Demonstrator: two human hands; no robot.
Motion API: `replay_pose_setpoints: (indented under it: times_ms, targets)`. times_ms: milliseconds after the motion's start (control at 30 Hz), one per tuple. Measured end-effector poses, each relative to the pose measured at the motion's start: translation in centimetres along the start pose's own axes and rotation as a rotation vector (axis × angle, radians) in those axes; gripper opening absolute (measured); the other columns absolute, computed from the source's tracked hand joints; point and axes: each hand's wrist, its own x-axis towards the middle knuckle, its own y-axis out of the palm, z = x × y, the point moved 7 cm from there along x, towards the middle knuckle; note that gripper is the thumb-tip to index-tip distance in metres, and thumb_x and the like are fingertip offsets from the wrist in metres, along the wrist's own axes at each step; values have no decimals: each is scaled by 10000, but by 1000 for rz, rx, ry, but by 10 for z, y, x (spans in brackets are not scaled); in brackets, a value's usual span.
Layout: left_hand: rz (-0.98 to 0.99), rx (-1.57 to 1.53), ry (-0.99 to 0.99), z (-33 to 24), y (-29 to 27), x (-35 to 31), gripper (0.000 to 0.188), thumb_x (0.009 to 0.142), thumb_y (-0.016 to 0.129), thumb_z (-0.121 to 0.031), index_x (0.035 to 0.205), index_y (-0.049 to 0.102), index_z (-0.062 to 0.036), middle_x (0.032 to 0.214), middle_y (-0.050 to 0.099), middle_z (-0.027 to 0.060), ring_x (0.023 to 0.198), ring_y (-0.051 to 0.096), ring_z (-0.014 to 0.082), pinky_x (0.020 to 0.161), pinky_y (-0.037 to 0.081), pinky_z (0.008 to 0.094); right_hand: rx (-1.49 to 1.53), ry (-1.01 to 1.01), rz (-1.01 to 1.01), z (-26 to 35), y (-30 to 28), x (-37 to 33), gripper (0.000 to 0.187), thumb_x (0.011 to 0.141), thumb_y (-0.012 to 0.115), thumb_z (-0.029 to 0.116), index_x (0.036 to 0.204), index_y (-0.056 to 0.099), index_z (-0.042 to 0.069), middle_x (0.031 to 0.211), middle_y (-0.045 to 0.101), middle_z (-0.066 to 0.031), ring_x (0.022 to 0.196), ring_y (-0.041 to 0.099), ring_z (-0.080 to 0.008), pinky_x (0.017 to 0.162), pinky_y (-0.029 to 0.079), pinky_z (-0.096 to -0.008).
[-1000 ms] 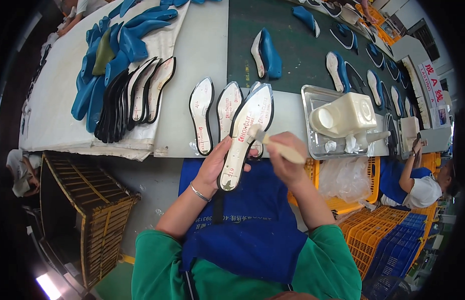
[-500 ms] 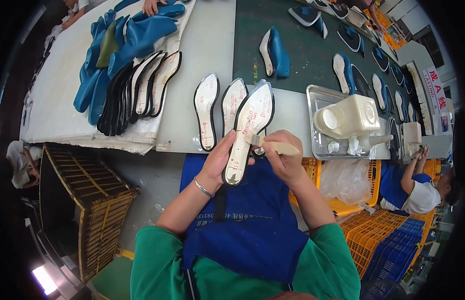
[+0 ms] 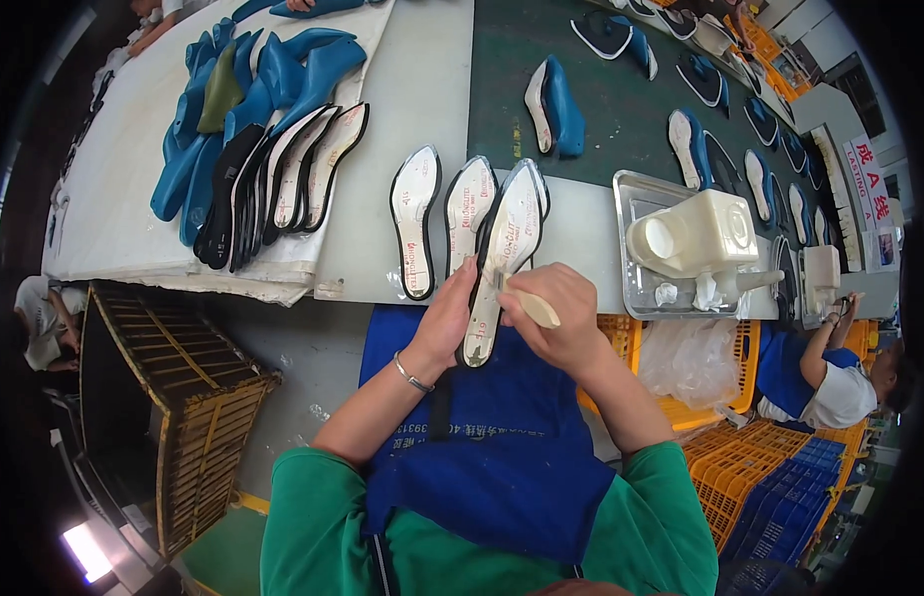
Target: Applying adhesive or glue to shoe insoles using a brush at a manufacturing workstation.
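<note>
Head view: two insoles [image 3: 437, 223] flat, one insole [image 3: 500, 260] held.

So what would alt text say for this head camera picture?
Seen from above, a person's left hand holds a pointed shoe insole while the right hand works a brush on it. More insoles and blue shoe lasts lie on the table.
</note>
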Motion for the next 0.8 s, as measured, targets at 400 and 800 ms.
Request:
replay_pose_setpoints:
  times_ms: [400, 800]
  targets:
    - [209, 266, 29, -9, 20, -10, 508, 1061, 268, -388, 1389, 409, -26, 1091, 660, 153, 721, 650, 157, 632, 528, 234, 199, 554, -234, -86, -36, 30, 177, 921, 647, 185, 873, 620, 18, 719, 644, -52, 585, 598, -104, 543, 458, -250]
    - [252, 151, -54, -12, 7, -11, 476, 1060, 276, -386, 1333, 438, -31, 1108, 662, 177, 710, 671, 170, 589, 538, 234, -24, 175, -160, -67, -34, 12, 78, 867, 643, 46, 917, 658, -12, 882, 673, -132, 735, 651, -221, 647, 504, -307]
